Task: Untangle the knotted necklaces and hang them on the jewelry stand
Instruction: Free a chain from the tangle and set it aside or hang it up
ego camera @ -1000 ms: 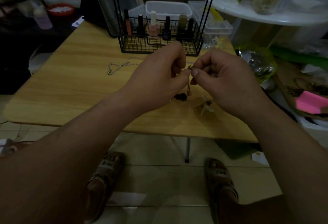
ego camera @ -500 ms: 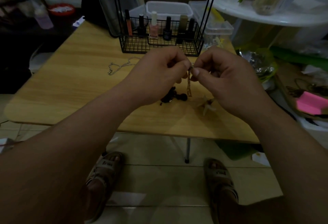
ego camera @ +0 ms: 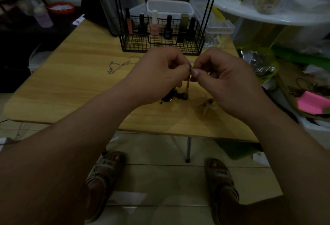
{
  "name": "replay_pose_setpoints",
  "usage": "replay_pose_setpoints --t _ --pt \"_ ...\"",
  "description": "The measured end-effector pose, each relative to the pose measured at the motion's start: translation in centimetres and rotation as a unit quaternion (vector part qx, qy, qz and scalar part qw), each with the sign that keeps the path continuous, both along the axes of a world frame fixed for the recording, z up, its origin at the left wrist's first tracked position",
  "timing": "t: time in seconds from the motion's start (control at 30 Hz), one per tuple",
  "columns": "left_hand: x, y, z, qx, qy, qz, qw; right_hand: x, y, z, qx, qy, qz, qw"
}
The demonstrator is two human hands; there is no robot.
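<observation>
left hand and right hand both pinch a thin chain necklace dangling above the wooden table

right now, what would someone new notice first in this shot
Both hands meet mid-frame above the wooden table: the left hand and right hand pinch a thin chain that dangles between them. Behind stands a black wire basket of nail polish bottles, with a silver chain lying loose on the table beside it.

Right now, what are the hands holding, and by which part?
The left hand and right hand both pinch the thin gold-coloured chain necklace at its top; the rest hangs down below them.
</observation>
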State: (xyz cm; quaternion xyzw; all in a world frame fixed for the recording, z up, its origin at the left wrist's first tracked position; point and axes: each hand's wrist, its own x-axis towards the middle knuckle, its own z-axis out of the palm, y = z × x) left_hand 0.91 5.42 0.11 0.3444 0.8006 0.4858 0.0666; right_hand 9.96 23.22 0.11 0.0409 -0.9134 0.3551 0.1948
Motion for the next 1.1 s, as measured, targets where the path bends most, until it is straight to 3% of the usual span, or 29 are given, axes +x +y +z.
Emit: replay_pose_setpoints --t 0.5,0.7,0.87,1.1 --pt "-0.4 -0.4 0.2 -0.012 -0.044 -0.025 0.999 -0.1 0.0 -0.2 0.017 0.006 0.008 1.0" --pt "-0.1 -0.2 0.4 0.021 -0.092 -0.01 0.995 -0.2 0.1 -0.2 -0.038 -0.023 0.002 0.999" --pt "0.1 0.0 0.2 -0.004 -0.042 0.001 0.999 -0.2 0.0 -0.3 -0.056 -0.04 -0.003 0.998" --pt "0.7 0.2 -0.5 -0.048 0.085 0.022 0.995 -0.1 0.0 -0.3 0.062 -0.038 -0.027 0.997"
